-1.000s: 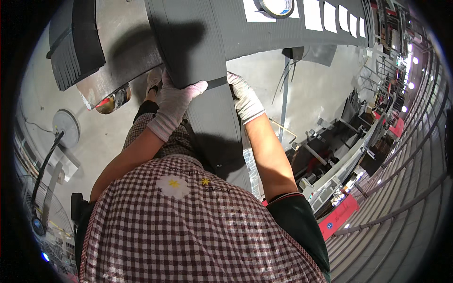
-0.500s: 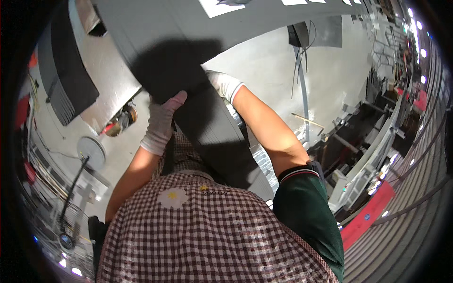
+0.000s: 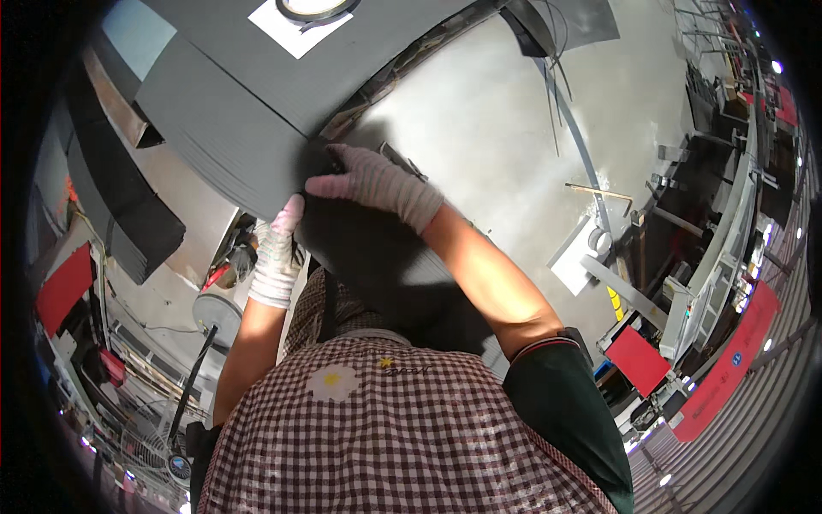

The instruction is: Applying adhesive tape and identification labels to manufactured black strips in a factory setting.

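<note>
A stack of thin dark grey sheets (image 3: 368, 257) reaches from my apron up to a wide grey stack (image 3: 231, 124), partly in shadow. At the near stack's left edge, my left hand (image 3: 278, 253) in a whitish glove is closed on it, thumb upright along the edge and the other fingers mostly hidden. Across the top of the near stack lies my right hand (image 3: 377, 184), gloved too, its thumb and forefinger spread apart. Beyond my hands, a white paper (image 3: 301, 41) rests on the grey sheets with a dark-rimmed ring (image 3: 317, 10) on it.
Further dark sheets (image 3: 124, 184) hang over a metal surface at the left. A fan (image 3: 163, 441) stands at the lower left. On the floor to the right are a grey strip (image 3: 569, 116) and a white panel (image 3: 572, 257). Machinery with red panels (image 3: 728, 364) stands farther right.
My right hand has moved from the near stack's right side onto its top, and its fingers have spread. The left hand remains at the left edge. The view has shifted.
</note>
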`<state>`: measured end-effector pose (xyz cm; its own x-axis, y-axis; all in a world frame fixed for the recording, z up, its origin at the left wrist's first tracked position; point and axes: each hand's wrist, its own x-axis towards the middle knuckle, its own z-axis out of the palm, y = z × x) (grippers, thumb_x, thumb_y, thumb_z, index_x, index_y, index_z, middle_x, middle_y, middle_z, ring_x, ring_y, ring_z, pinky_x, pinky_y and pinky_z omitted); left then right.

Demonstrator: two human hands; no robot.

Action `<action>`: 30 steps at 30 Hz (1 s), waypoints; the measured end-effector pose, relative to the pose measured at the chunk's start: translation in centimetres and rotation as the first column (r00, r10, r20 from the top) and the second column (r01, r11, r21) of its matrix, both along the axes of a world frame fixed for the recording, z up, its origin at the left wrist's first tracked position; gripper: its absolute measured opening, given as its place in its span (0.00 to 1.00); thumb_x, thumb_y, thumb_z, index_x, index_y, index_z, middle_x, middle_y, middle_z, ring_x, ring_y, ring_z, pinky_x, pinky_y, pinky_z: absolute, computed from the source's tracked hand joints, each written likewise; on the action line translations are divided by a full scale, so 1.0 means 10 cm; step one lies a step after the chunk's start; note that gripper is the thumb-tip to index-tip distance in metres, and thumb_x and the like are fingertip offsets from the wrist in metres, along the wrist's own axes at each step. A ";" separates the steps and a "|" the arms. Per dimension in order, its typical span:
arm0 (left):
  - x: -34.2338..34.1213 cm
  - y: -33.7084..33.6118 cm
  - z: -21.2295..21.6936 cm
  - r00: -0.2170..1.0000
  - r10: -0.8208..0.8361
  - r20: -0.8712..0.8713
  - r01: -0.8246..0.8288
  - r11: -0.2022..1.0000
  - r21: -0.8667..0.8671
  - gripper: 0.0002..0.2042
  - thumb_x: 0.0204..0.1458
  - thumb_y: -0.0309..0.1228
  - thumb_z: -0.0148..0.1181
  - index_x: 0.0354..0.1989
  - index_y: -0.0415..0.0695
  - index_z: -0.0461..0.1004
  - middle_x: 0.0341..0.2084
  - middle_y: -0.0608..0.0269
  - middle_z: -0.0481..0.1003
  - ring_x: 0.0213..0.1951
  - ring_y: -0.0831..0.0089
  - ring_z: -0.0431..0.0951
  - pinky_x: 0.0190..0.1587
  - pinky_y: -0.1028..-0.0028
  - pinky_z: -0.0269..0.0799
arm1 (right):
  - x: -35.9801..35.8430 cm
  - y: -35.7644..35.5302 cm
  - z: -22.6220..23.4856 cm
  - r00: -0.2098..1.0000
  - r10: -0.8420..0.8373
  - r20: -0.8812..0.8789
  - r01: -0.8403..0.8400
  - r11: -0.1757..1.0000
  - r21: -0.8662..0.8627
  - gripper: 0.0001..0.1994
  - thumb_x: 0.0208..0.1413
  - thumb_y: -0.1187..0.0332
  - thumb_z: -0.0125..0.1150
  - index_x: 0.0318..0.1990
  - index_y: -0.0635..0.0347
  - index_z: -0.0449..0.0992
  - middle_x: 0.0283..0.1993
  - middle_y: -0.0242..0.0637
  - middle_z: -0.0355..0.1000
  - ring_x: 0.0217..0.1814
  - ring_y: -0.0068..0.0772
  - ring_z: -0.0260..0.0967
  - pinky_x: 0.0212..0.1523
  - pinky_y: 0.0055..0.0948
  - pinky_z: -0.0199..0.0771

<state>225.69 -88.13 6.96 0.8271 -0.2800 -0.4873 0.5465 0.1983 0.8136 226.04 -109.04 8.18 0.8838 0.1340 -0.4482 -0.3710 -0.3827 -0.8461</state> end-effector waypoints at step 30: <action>0.14 -0.01 0.22 0.958 0.277 0.076 -0.286 0.889 0.359 0.28 0.66 0.45 0.44 0.67 0.38 0.56 0.54 0.59 0.67 0.56 0.72 0.66 0.59 0.80 0.60 | 0.15 0.27 0.27 0.982 -0.057 -0.178 0.052 0.998 -0.029 0.33 0.67 0.46 0.38 0.65 0.68 0.61 0.68 0.51 0.60 0.71 0.45 0.56 0.69 0.34 0.53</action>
<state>227.14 -88.19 9.20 0.8566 0.1587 -0.4910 0.4928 0.0305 0.8696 227.56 -106.33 10.91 0.7948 0.0750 -0.6022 -0.5364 -0.3772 -0.7550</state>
